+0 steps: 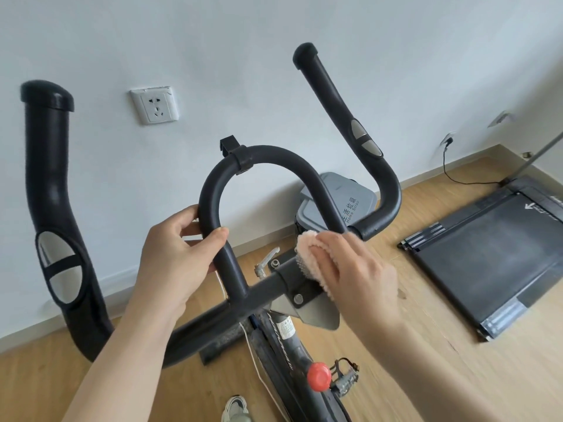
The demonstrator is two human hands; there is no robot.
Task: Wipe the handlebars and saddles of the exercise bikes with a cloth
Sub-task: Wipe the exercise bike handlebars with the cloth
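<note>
Black foam-covered handlebars point(262, 156) of an exercise bike fill the view: a central loop, a left horn point(48, 184) and a right horn point(344, 117), both with silver sensor pads. My left hand point(176, 257) grips the left leg of the central loop. My right hand point(356, 269) presses a fluffy pink cloth point(310, 245) against the lower right leg of the loop, near the crossbar clamp. The saddle is out of view.
A red knob point(318, 374) and a pedal point(345, 376) sit on the bike frame below. A grey bin point(350, 196) stands by the wall behind the bars. A black treadmill point(487, 254) lies on the wooden floor at right. A wall socket point(154, 105) is at upper left.
</note>
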